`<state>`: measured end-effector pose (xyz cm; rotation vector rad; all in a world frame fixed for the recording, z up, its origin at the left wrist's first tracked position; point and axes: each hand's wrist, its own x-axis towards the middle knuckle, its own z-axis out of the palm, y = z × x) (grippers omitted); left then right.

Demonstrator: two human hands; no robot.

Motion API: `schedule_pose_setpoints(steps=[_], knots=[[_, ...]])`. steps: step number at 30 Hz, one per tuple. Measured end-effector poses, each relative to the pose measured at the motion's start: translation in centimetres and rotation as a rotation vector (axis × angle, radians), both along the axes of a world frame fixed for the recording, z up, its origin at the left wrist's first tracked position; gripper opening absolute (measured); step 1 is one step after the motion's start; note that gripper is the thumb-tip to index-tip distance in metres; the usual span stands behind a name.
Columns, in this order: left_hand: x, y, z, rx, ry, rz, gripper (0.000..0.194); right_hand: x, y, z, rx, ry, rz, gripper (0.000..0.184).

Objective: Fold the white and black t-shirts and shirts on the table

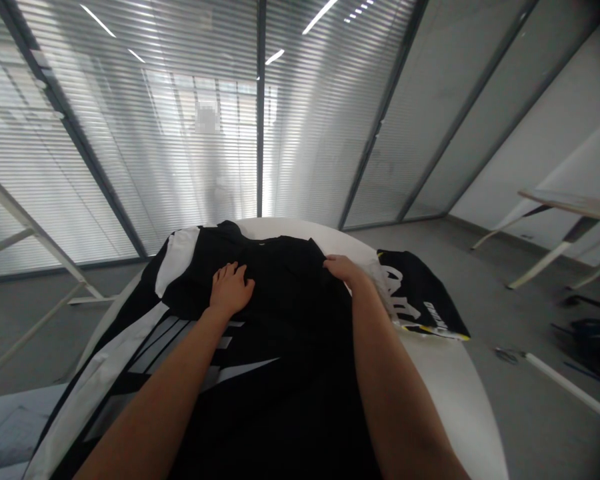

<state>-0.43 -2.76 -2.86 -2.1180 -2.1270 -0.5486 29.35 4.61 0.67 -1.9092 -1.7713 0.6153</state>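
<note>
A black long-sleeved shirt (285, 320) with white and grey panels lies spread over a round white table (455, 393). Its neckline points away from me, and one white-striped sleeve (110, 360) hangs down on the left. My left hand (231, 288) rests flat on the shirt's upper chest with the fingers apart. At the right shoulder edge, my right hand (341, 268) pinches the shirt's fabric between thumb and fingers. To the right of that hand lies a folded black garment (423, 293) with white lettering and yellow trim, partly hanging over the table edge.
Glass partitions with blinds (310, 133) stand behind the table. A white metal frame (35, 227) is on the left, and a wooden-edged table (570, 200) on the right. Scissors (507, 355) and a white bar (570, 387) are at the lower right.
</note>
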Motion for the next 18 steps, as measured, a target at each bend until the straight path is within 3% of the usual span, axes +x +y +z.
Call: schedule_pose_setpoints(steps=[4, 7, 10, 15, 18], knots=[[0.0, 0.0, 0.0, -0.002, -0.011, 0.000, 0.050, -0.2, 0.0, 0.0, -0.129, 0.137, 0.070, 0.031], [0.1, 0.0, 0.0, 0.000, -0.003, -0.003, 0.050, -0.8, -0.3, 0.5, -0.142, 0.216, 0.097, 0.034], [0.1, -0.1, 0.0, 0.008, 0.002, -0.003, 0.050, -1.6, -0.6, 1.0, -0.124, 0.219, 0.152, 0.040], [0.1, -0.1, 0.0, 0.004, 0.003, 0.000, 0.050, -2.6, -0.4, 1.0, 0.044, 0.196, 0.168, 0.073], [0.1, -0.1, 0.1, 0.009, 0.004, 0.000, 0.050, -2.9, -0.2, 0.8, 0.092, 0.215, 0.201, 0.082]])
